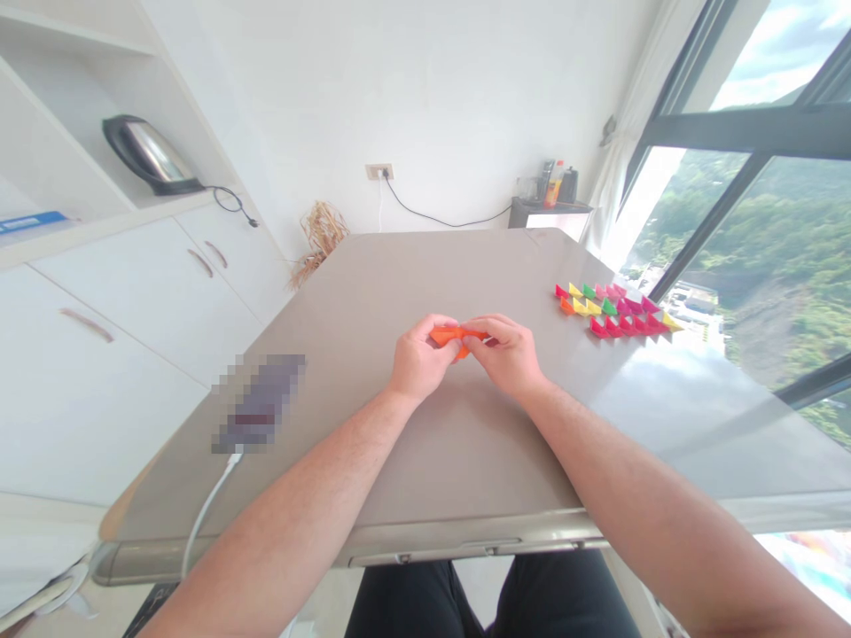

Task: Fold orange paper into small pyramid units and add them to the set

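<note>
Both my hands meet over the middle of the table (425, 275), pinching one piece of folded orange paper (447, 336) between them. My left hand (420, 359) grips its left side, thumb in front and fingers behind. On the other side my right hand (509, 354) holds it the same way, thumb tip near the centre. The fingers cover much of the paper, so its full shape is hidden. To the right sit rows of small folded paper boats (615, 310) in red, orange, yellow, green and pink, apart from my hands.
A blurred-out dark phone-like device (262, 403) with a white cable (206, 509) lies at the table's left. Beyond the far edge stands a small cabinet (551, 215) with bottles. An electric kettle (150, 155) rests on the left shelf. Windows (751, 221) border the right side.
</note>
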Demonstrator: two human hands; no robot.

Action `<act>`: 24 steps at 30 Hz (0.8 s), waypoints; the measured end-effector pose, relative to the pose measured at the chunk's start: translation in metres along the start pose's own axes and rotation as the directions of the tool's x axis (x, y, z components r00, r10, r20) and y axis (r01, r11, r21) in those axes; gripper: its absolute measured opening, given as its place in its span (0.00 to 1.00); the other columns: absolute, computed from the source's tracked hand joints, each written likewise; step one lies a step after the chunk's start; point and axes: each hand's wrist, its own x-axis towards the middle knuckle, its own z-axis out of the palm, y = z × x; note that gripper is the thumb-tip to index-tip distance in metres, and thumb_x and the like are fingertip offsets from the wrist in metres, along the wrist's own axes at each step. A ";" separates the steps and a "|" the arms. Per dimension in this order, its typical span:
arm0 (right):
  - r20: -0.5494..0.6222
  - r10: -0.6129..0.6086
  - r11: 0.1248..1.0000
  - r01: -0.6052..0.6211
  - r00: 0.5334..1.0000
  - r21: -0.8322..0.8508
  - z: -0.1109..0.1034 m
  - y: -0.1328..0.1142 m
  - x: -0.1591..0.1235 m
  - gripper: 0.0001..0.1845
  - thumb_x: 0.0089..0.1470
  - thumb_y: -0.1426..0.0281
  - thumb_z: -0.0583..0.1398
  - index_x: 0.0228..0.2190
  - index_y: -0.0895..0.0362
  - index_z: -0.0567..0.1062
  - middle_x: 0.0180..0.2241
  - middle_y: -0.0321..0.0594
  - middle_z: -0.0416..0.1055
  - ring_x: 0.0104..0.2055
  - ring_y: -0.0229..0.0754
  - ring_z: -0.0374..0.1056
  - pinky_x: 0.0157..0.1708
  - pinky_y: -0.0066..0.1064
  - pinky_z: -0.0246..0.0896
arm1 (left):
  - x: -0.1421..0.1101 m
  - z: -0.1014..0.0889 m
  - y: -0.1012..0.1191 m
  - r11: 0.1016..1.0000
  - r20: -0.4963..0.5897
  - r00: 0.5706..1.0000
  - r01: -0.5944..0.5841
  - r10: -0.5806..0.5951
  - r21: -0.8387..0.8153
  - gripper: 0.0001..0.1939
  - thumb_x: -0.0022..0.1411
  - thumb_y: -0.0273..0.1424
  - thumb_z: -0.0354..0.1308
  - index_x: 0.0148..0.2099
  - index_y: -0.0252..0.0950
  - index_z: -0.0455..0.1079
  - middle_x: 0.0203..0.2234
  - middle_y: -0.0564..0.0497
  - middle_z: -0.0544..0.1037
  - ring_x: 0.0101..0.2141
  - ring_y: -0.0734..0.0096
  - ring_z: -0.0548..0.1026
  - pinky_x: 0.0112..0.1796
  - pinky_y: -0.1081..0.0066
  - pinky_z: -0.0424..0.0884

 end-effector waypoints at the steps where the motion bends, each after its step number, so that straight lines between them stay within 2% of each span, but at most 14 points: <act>1: -0.001 -0.014 1.000 0.014 1.000 0.000 0.000 0.001 0.000 0.11 0.53 0.74 0.63 0.34 0.49 0.85 0.38 0.38 0.81 0.37 0.40 0.75 0.34 0.31 0.70 | 0.000 0.000 0.001 1.000 0.003 1.000 0.004 -0.004 -0.012 0.12 0.54 0.33 0.68 0.42 0.39 0.75 0.29 0.53 0.81 0.28 0.69 0.80 0.31 0.68 0.79; 6: -0.010 -0.044 0.999 0.044 0.999 0.003 0.000 0.002 -0.002 0.11 0.53 0.74 0.63 0.34 0.50 0.85 0.38 0.38 0.81 0.37 0.40 0.76 0.33 0.31 0.70 | 0.000 -0.001 0.001 0.998 0.030 0.999 0.022 -0.020 -0.056 0.14 0.54 0.34 0.69 0.43 0.39 0.75 0.29 0.52 0.81 0.29 0.68 0.81 0.32 0.68 0.79; 12: 0.022 -0.010 0.999 0.011 1.000 -0.044 -0.002 -0.002 -0.001 0.10 0.55 0.72 0.62 0.34 0.49 0.84 0.40 0.39 0.80 0.38 0.41 0.75 0.36 0.33 0.72 | 0.000 -0.002 0.002 0.997 0.059 0.998 0.028 -0.024 -0.075 0.14 0.55 0.35 0.69 0.43 0.38 0.74 0.32 0.51 0.82 0.32 0.67 0.82 0.32 0.68 0.80; 17: 0.017 -0.001 0.996 0.003 1.000 -0.090 -0.003 -0.001 -0.001 0.10 0.56 0.70 0.62 0.34 0.49 0.85 0.43 0.40 0.80 0.39 0.42 0.75 0.36 0.34 0.71 | -0.001 -0.002 0.004 0.996 0.039 0.999 0.033 -0.030 -0.085 0.10 0.57 0.32 0.64 0.43 0.37 0.75 0.31 0.51 0.81 0.30 0.69 0.81 0.31 0.68 0.81; 24: 0.036 0.021 0.999 -0.020 0.999 -0.033 -0.004 0.000 0.001 0.09 0.52 0.72 0.61 0.31 0.51 0.83 0.42 0.40 0.78 0.37 0.40 0.73 0.34 0.32 0.68 | 0.000 -0.002 0.004 0.997 0.052 0.998 0.045 -0.042 -0.063 0.12 0.56 0.28 0.62 0.44 0.37 0.76 0.30 0.52 0.80 0.30 0.69 0.80 0.31 0.66 0.82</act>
